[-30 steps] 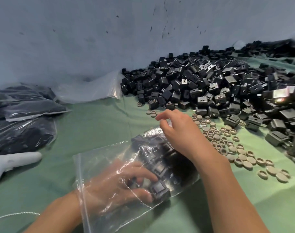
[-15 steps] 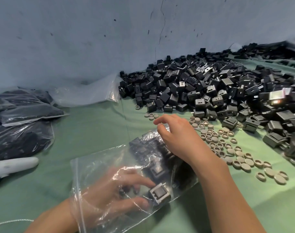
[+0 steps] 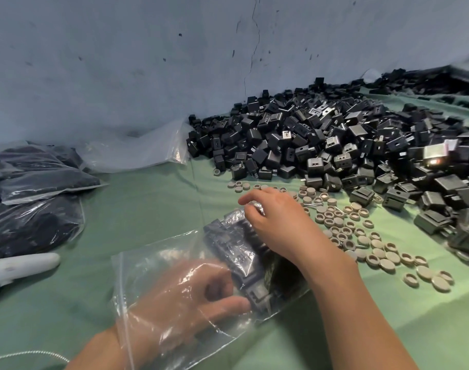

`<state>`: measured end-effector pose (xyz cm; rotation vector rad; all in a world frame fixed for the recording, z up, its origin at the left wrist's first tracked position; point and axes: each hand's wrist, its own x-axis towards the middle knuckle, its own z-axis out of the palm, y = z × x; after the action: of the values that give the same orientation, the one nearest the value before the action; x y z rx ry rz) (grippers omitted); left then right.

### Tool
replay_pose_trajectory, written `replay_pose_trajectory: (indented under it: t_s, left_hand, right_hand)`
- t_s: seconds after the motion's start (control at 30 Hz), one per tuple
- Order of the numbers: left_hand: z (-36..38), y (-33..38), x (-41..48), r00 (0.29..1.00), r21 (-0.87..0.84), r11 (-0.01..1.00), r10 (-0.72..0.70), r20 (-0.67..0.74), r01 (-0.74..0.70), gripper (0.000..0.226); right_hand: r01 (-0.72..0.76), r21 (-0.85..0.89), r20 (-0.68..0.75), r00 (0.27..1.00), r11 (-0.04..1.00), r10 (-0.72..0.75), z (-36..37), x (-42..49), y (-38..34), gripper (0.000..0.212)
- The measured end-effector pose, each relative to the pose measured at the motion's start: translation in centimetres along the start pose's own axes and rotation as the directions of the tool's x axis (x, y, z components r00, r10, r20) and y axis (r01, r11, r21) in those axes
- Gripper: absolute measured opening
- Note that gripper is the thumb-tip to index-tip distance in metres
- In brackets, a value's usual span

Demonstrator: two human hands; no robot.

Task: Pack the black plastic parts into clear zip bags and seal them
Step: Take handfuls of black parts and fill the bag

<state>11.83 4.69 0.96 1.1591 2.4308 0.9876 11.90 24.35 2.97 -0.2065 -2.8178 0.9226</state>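
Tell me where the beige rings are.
Head view, right of centre: the beige rings lie scattered on the green cloth, beside the right hand and in front of the pile of black parts.

Left hand [image 3: 180, 300] blurs inside the clear bag [image 3: 147, 263], grip unclear.

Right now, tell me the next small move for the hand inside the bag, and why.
Probably release the part and slide the left hand out of the bag. That hand is inside up to the wrist, its fingers pinching the part against the ones already packed, while the right hand grips the bag's far end from outside.
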Motion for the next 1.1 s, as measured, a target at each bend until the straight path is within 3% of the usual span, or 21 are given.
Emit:
replay_pose_trajectory:
  t_s: [0.07,0.13,0.2,0.3,0.37,0.4,0.47,0.57,0.63,0.77,0.9,0.97,1.1]
  left_hand:
    - [-1.1,-1.3,-0.5,0.995,-0.067,0.994,-0.085,-0.043,0.082,0.024]
    - [-1.9,-3.1,-1.2,0.935,-0.324,0.923,-0.284,-0.214,0.206,0.018]
    - [-2.7,-5.0,-2.0,0.824,-0.636,0.725,-0.512,-0.243,0.263,0.022]
    - [-4.2,-6.6,-3.9,0.632,-0.902,0.394,-0.748,-0.204,0.176,0.038]
    - [-5.2,-6.2,-4.6,0.647,-0.967,0.228,-0.756,-0.101,0.117,0.055]
    - [-5.4,-5.8,-4.8,0.673,-0.968,0.213,-0.736,-0.072,0.130,0.060]
    - [-5.1,-5.0,-4.5,0.664,-0.926,0.337,-0.734,-0.145,0.171,0.052]
    - [-4.7,-4.5,-3.7,0.559,-0.824,0.535,-0.747,-0.361,0.183,0.027]
    - [-5.0,-4.5,-3.5,0.542,-0.805,0.558,-0.748,-0.383,0.203,0.028]
    - [-5.9,-4.5,-4.0,0.550,-0.812,0.505,-0.784,-0.289,0.292,0.020]
    - [-5.0,-5.8,-4.8,0.543,-0.407,0.715,-0.698,-0.467,0.569,0.031]
    - [-4.6,-6.0,-5.0,0.510,-0.232,0.738,-0.624,-0.592,0.634,0.022]
    - [-4.1,-6.0,-4.7,0.500,-0.124,0.754,-0.538,-0.679,0.645,0.017]
  right_hand:
    - [0.032,-0.015,0.027,0.999,0.999,-0.031,0.2,0.0,-0.2,0.033]
    - [0.060,-0.025,0.062,0.996,0.998,-0.058,0.4,-0.1,-0.2,0.034]
    - [0.080,-0.036,0.082,0.994,0.996,-0.077,0.6,0.0,-0.3,0.035]
    - [0.113,-0.067,0.094,0.990,0.991,-0.106,1.2,0.4,-1.0,0.037]
    - [0.127,-0.097,0.129,0.985,0.987,-0.114,1.8,0.6,-1.7,0.040]
    - [0.129,-0.113,0.162,0.981,0.985,-0.110,2.1,0.5,-2.0,0.042]
    - [0.123,-0.150,0.222,0.971,0.981,-0.087,2.8,0.4,-2.4,0.047]
    - [0.090,-0.206,0.237,0.971,0.974,-0.040,3.7,0.3,-2.7,0.053]
    - [0.079,-0.225,0.200,0.979,0.971,-0.033,4.2,0.4,-2.9,0.054]
    - [0.094,-0.240,0.070,0.994,0.966,-0.080,5.5,0.4,-4.0,0.050]
    - [0.110,-0.316,0.102,0.991,0.942,-0.082,7.1,0.1,-4.6,0.052]
    - [0.109,-0.378,0.100,0.992,0.919,-0.077,7.7,0.0,-4.6,0.052]
    - [0.102,-0.416,0.070,0.994,0.904,-0.080,8.1,0.1,-4.5,0.049]
